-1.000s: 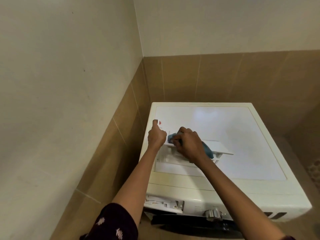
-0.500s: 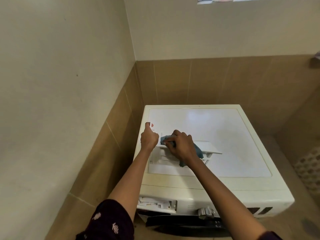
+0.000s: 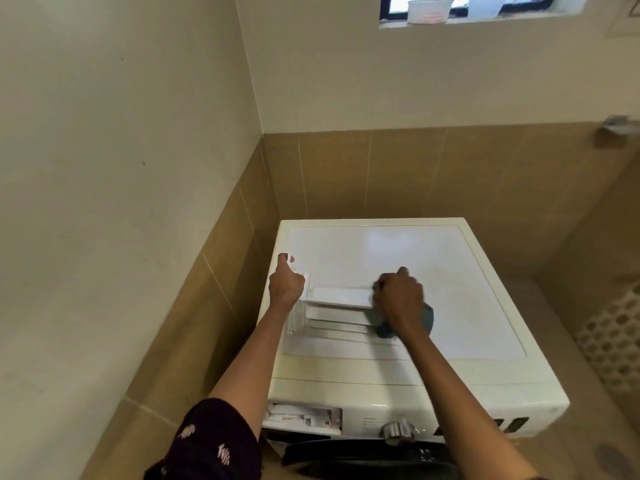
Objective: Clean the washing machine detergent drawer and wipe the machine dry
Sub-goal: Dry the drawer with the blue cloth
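The white detergent drawer [image 3: 337, 308] lies on top of the white washing machine [image 3: 450, 289], near its left side. My left hand [image 3: 285, 284] grips the drawer's left end and holds it steady. My right hand [image 3: 398, 299] presses a blue-green cloth [image 3: 427, 320] against the drawer's right end. Most of the cloth is hidden under that hand. On the machine's front, the empty drawer slot [image 3: 301, 417] stands open at the upper left, beside a silver dial [image 3: 396, 433].
The machine stands in a corner with tan tiled walls [image 3: 214, 278] to the left and behind. A window [image 3: 467, 8] sits high on the back wall. A perforated laundry basket [image 3: 613, 341] is at the right, on the floor.
My right hand has slid with the cloth from the drawer's left part to its right end. My left hand has kept its grip. The view has tilted up, and the window now shows.
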Demonstrator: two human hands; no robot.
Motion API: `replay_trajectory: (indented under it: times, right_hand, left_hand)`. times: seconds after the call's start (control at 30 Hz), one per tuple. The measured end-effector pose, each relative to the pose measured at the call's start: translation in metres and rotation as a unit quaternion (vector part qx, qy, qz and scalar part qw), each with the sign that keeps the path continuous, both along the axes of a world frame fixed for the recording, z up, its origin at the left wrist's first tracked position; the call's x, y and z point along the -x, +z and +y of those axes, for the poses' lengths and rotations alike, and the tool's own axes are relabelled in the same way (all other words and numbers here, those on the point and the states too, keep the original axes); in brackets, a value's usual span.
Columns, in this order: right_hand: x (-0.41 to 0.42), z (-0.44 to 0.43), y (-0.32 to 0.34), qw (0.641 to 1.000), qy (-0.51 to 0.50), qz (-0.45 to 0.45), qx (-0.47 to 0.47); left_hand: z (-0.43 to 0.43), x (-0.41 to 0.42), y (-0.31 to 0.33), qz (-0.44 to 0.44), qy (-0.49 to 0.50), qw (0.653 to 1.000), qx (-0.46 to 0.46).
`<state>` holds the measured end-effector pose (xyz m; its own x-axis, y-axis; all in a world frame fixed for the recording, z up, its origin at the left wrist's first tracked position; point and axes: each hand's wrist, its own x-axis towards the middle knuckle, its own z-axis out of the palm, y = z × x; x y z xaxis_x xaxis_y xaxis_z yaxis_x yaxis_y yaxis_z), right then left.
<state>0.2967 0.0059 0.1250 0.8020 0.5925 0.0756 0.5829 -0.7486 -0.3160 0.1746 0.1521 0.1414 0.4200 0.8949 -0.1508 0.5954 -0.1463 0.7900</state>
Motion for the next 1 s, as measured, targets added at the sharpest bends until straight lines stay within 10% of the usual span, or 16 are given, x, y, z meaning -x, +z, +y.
replay_trajectory:
  times: [0.27, 0.53, 0.73, 0.87, 1.0]
  right_hand:
    - [0.045, 0.029, -0.002, 0.970, 0.217, 0.033, -0.103]
    - [-0.036, -0.055, -0.029, 0.990, 0.008, 0.083, -0.113]
    - [-0.056, -0.074, -0.003, 0.903, -0.091, 0.243, -0.342]
    - [-0.047, -0.055, 0.049, 0.864, 0.018, 0.286, -0.414]
    - [-0.022, -0.016, 0.051, 0.923, 0.152, 0.220, -0.277]
  left_hand:
    - [0.004, 0.001, 0.000, 0.014, 0.008, 1.000, -0.002]
    - [0.003, -0.001, -0.004, 0.010, 0.005, 1.000, -0.001]
    - [0.002, 0.002, -0.004, -0.002, -0.003, 1.000, -0.008]
    - [-0.007, 0.003, -0.002, -0.031, -0.016, 0.998, -0.055]
    - [-0.029, 0.002, 0.002, -0.079, -0.020, 0.991, -0.108]
